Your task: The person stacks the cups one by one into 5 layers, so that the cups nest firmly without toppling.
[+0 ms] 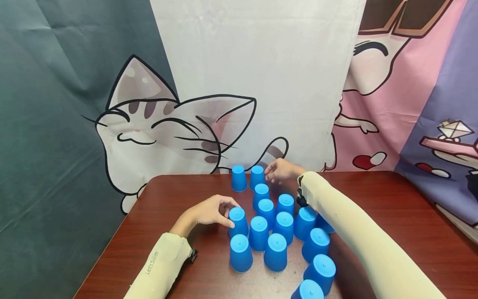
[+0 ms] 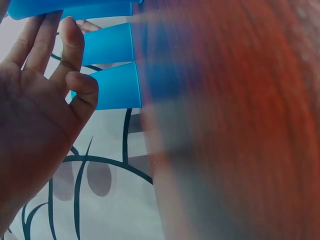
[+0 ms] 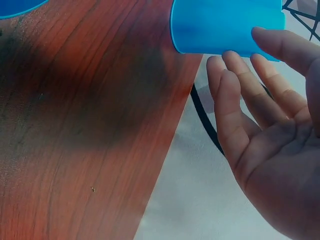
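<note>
Blue is every cup that I see in the head view, each one upside down on the brown table [image 1: 396, 207]. The left hand [image 1: 209, 209] grasps the left cup [image 1: 240, 225], with the thumb on its near left side and fingers at its far side. Just nearer than this grip stands the near cup [image 1: 240, 254], and just to the right the middle cup [image 1: 259, 234]. Beyond, at the far edge, the right hand [image 1: 282, 170] is beside the far cup [image 1: 257, 179], at its right; the fingers are loosely bent and not closed around it. To the left of that stands the back cup [image 1: 239, 179]. More cups [image 1: 284, 229] stand between the hands and nearer than the right one. The right sleeve [image 1: 367, 245] partly covers one of them.

In the left wrist view I see the palm, and two fingers reaching to the grasped cup at the top; two other fingers are bent in front of more cups. The table is blurred there.

In the right wrist view the thumb overlaps the far cup and the other fingertips are at its edge. I consider this hand released; whether the fingertips touch, I cannot tell.
</note>
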Motion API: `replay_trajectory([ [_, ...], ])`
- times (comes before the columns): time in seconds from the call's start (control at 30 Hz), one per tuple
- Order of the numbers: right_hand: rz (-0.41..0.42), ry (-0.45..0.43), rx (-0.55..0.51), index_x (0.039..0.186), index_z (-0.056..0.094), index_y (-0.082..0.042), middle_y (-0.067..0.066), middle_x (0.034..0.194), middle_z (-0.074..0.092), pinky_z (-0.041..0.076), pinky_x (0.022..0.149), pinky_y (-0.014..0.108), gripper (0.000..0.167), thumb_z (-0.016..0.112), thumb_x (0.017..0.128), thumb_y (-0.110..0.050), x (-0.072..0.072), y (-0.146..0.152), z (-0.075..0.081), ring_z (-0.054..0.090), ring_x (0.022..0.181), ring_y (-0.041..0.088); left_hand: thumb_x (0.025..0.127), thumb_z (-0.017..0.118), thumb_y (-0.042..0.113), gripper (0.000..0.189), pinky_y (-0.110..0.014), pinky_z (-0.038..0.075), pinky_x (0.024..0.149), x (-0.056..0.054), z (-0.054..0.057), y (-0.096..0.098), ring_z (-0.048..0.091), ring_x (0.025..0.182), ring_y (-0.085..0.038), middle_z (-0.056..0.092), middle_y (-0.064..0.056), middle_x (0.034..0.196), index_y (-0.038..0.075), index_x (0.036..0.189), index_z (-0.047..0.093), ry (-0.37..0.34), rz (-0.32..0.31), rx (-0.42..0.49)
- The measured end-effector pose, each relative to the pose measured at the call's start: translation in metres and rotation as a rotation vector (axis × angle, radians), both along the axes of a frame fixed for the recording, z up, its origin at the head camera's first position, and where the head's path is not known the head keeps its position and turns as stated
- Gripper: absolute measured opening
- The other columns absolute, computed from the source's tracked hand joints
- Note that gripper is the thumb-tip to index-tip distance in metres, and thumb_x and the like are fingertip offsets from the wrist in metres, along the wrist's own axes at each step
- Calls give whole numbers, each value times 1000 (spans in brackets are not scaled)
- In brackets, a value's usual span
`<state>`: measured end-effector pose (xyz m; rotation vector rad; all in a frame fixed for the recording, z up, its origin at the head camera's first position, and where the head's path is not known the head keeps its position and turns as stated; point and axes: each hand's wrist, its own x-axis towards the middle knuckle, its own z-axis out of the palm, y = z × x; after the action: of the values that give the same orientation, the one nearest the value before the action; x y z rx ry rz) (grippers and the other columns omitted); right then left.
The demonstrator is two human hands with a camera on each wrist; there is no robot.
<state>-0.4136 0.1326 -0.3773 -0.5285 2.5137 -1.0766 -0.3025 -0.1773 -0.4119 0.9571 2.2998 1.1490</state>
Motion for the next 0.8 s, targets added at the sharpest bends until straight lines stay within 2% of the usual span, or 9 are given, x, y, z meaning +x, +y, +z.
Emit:
replay_trajectory([
  [0.23, 60, -55, -26, 120, 64, 5, 16, 111, 72, 55, 63, 31, 31, 66, 90, -3, -1, 2, 4, 71, 84, 23, 82, 82, 31, 43, -34, 54, 66, 1, 1, -1, 59, 76, -18, 65, -1, 86, 19, 120, 67, -1, 5, -11],
  [0.37, 74, -57, -44, 123, 63, 6, 20, 118, 69, 55, 61, 30, 33, 64, 91, -1, 0, 10, 6, 72, 88, 27, 82, 82, 31, 42, -32, 54, 66, 0, 2, 1, 59, 74, -18, 65, -2, 84, 19, 119, 67, 0, 5, -18],
  [0.6, 69, -30, -64, 127, 59, 8, 25, 119, 67, 56, 68, 37, 38, 65, 95, -13, 9, 30, 11, 69, 97, 38, 82, 82, 28, 41, -32, 53, 65, 2, 3, 4, 57, 74, -19, 64, -3, 81, 18, 119, 67, 0, 10, -15],
  [0.8, 123, 23, -61, 125, 60, 7, 22, 113, 70, 55, 66, 36, 37, 66, 95, -14, 26, 41, 17, 69, 96, 37, 81, 83, 30, 43, -33, 53, 66, 3, 2, 1, 58, 75, -17, 64, -2, 83, 20, 119, 67, 6, 12, -10],
])
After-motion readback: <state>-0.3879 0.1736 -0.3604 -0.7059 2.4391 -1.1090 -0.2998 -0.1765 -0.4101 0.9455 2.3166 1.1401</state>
